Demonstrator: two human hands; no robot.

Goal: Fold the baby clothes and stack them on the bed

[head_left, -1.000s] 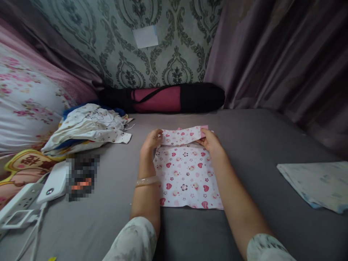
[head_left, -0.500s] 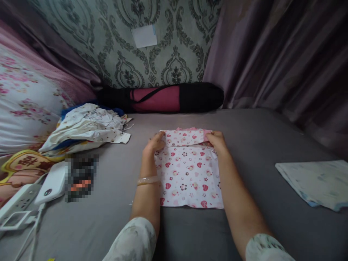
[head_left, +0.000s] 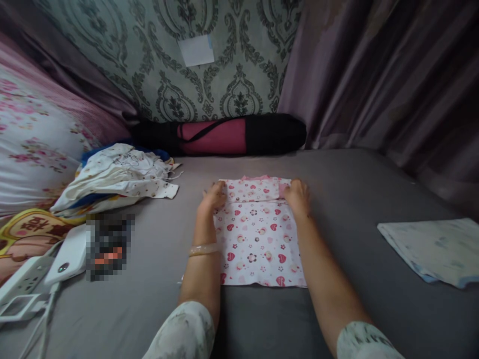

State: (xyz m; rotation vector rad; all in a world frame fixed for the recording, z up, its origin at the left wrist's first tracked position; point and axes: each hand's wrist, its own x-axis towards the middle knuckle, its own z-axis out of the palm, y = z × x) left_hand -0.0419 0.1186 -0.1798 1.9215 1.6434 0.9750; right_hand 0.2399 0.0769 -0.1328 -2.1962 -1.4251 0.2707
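A white cloth with red hearts and small flowers (head_left: 258, 244) lies flat on the grey sheet, its far part folded over toward me as a narrow band with pink trim. At the left end of that band, my left hand (head_left: 215, 195) is closed on the cloth, a bracelet round the wrist. My right hand (head_left: 298, 196) rests at the right end over the pink edge, its fingers bent against the fabric. The fingertips of both hands are partly hidden.
Crumpled clothes (head_left: 119, 172) are heaped at the left, near a white device (head_left: 69, 257) and a power strip (head_left: 26, 279). A black and red long bag (head_left: 224, 135) lies along the wall. A folded pale cloth (head_left: 437, 249) is at the right.
The right end of the folded band has come down flat, and the gap beneath it has closed. My right hand has turned and lowered onto the cloth.
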